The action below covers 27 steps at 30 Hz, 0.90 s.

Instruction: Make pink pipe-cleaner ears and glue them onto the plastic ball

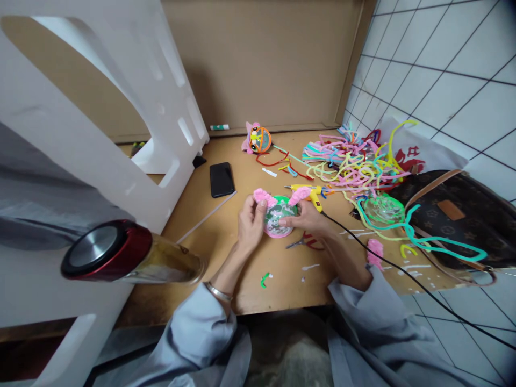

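Observation:
Between both hands is a round clear disc-shaped ornament [278,228] edged in green and pink, with pink fuzzy pipe-cleaner pieces sticking up at its two upper sides. My left hand [252,221] grips its left side, thumb near the base of the left pink piece. On the other side, my right hand [308,219] holds the right edge, its thumb lying across the front. Just behind my right hand lies a yellow hot glue gun [316,198]. Red-handled scissors [314,242] rest partly under my right forearm.
Loose colourful pipe cleaners [355,161] pile at the back right beside a brown handbag [455,215]. A finished-looking round ornament [260,138] stands at the back. A black phone [221,179] and a red-lidded bottle [137,252] are on the left. The glue gun's cord [374,250] runs right.

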Available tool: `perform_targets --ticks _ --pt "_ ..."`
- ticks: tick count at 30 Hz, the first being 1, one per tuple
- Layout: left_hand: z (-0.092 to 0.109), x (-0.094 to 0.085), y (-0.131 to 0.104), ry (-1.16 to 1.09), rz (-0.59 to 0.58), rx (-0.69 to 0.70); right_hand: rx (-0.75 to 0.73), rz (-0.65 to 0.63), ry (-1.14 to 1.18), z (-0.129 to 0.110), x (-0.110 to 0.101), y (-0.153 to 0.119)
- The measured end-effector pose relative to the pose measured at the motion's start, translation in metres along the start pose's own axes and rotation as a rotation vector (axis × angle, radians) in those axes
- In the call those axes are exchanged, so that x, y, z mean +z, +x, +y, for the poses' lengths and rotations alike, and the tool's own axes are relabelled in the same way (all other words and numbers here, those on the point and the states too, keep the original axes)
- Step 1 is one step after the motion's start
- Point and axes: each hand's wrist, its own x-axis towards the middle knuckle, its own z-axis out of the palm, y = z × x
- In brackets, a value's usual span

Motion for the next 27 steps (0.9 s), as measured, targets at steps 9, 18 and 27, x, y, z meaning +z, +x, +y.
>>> perform_targets --ticks 9,18,27 --pt "0.0008 -0.0003 0.0023 0.006 0.045 0.028 0.021 0.016 0.039 -0.0021 0.0021 0.0" --pt "0.005 -0.0017 0.0035 0.042 0.063 0.048 0.058 0.036 0.042 -0.0034 0.001 -0.0004" --pt "0.0045 -0.0012 0.0009 0.115 0.027 0.013 0.021 0.004 0.009 -0.0011 -0.0017 0.0005"
